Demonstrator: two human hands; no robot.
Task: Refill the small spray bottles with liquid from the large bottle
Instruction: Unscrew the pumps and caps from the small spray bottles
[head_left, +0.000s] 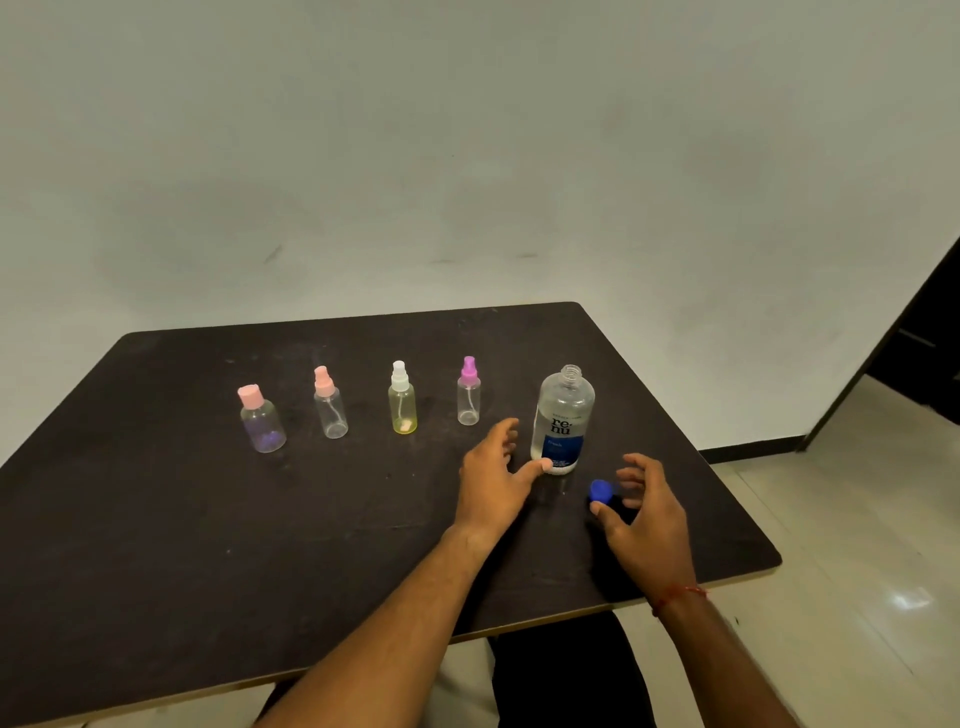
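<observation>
Left hand (493, 478) spread and empty, thumb tip at the base of the large bottle (563, 415): clear plastic, threaded neck uncapped, labelled "re-nu". Right hand (644, 514) loosely curved, empty, around the round blue cap (601, 490). Small spray bottles (402, 402) stand in a row to the left on the dark table (208, 545).

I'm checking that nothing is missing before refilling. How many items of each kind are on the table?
Small spray-top bottles: 3
Small flat-capped bottle: 1
Large bottle: 1
Loose blue cap: 1
Total: 6
</observation>
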